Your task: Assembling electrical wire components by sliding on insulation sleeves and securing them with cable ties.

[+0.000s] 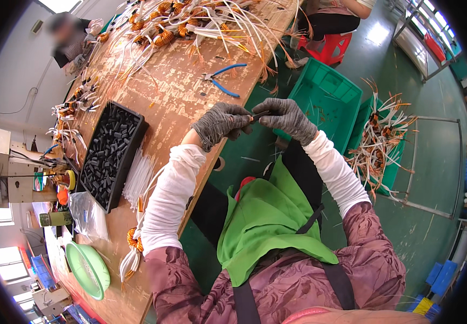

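Observation:
Both my hands wear grey gloves and meet just off the table's edge, fingers pinched together. Between the fingertips is a small black sleeve (pixel 260 115), with a copper-coloured spot at its left end. My right hand (pixel 292 120) grips the sleeve from the right. My left hand (pixel 218 125) is closed at the copper-coloured end; what exactly its fingers hold is hidden. Left of my left arm, a black tray (pixel 142 128) holds many short black sleeves (pixel 109 154). Blue-handled pliers (pixel 224 79) lie spread on the table beyond my left hand.
Wired orange coils (pixel 163 38) heap on the table's far end; another coil (pixel 133 238) lies near my left elbow. White tubes (pixel 139 181) and a green basin (pixel 87 270) are at left. Green crates (pixel 325 102) stand at right, one holding wired coils (pixel 382 140). Two people sit farther off.

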A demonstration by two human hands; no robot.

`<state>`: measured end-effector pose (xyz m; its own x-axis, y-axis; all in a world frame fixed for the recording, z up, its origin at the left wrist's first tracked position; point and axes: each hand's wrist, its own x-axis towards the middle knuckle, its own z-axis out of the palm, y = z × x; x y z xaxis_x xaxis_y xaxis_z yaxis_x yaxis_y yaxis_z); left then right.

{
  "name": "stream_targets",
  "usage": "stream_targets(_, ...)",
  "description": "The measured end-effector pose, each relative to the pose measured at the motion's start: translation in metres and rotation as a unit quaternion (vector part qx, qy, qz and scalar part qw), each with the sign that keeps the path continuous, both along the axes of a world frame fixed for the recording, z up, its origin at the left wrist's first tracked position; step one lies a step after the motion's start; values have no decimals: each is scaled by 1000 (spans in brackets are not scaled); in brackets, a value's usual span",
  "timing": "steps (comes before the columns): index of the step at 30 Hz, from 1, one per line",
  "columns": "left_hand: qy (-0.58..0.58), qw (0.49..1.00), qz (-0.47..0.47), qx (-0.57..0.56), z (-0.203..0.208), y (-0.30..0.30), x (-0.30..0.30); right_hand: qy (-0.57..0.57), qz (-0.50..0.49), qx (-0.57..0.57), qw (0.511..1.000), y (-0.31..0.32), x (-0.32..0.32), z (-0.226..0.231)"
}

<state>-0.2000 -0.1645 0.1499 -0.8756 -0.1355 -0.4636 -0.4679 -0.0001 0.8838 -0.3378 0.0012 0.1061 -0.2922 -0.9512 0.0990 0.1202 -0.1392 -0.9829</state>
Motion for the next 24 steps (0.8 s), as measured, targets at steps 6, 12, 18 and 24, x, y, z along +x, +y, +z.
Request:
stream_targets(6, -2, 999, 6, 33, -3, -2, 2, -6, -25, 102, 994, -3, 9, 1)
stream_targets(12, 73, 975, -24, -207, 8, 2, 41, -133, -46, 39, 989, -9, 25, -10)
stream_targets(18, 133, 902, 42, -408, -14, 2, 93, -326, -47, -53, 943, -26, 37, -23)
stream_targets(24, 172, 912, 115, -354, -19, 13, 99, -174, -87, 12, 981, -40, 72, -18)
